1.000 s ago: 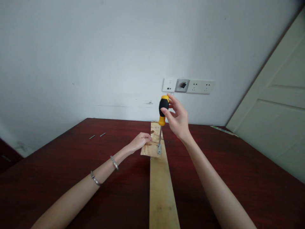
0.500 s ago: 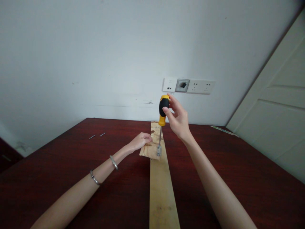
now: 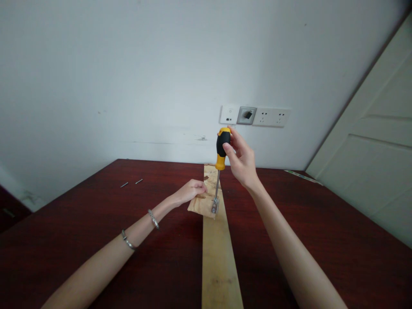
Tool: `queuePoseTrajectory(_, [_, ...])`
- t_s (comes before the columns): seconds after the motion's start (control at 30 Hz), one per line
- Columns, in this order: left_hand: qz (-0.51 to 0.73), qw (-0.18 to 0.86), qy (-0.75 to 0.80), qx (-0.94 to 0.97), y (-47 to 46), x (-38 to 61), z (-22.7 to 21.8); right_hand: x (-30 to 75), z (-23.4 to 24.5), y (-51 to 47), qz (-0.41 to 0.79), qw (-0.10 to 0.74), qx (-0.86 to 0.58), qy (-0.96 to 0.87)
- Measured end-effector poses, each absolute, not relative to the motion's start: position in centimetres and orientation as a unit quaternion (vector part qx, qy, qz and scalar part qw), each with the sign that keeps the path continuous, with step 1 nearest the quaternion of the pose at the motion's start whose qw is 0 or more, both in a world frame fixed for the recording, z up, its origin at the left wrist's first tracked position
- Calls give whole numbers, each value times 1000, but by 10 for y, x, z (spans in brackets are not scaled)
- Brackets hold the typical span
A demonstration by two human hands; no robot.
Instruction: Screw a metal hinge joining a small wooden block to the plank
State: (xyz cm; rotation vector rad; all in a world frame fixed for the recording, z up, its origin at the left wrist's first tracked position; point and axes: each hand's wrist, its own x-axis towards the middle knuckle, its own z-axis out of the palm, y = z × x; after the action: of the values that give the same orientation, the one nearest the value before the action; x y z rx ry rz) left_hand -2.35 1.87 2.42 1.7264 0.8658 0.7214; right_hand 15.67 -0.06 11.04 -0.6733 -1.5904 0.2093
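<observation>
My right hand (image 3: pixel 242 161) grips the handle of a yellow and black screwdriver (image 3: pixel 222 148), held nearly upright. Its shaft runs down to a small metal bracket (image 3: pixel 215 206), and the tip meets the bracket's upper part. Under the bracket lies a thin, rough-edged wooden piece (image 3: pixel 201 205), resting across a long pale wooden plank (image 3: pixel 220 262). My left hand (image 3: pixel 192 190) is closed, its fingers pinching the left edge of the thin wooden piece. The screw head under the tip is too small to make out.
Two screws (image 3: pixel 131 183) lie on the dark red tabletop (image 3: pixel 96 214), left of my left hand. A white wall with sockets (image 3: pixel 268 116) stands behind the table's far edge. At the right are a flat strip (image 3: pixel 302 176) and a white panelled door (image 3: pixel 370 141).
The screwdriver handle and my right hand have shifted slightly to the right. The bracket and thin wooden piece have turned a little. My left hand stays nearly in place.
</observation>
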Motion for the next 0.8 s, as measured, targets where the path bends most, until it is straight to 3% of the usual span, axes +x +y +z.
queuePoseTrajectory(0.8, [332, 533, 382, 678, 24, -24, 14, 159, 126, -26, 105, 590, -305, -740])
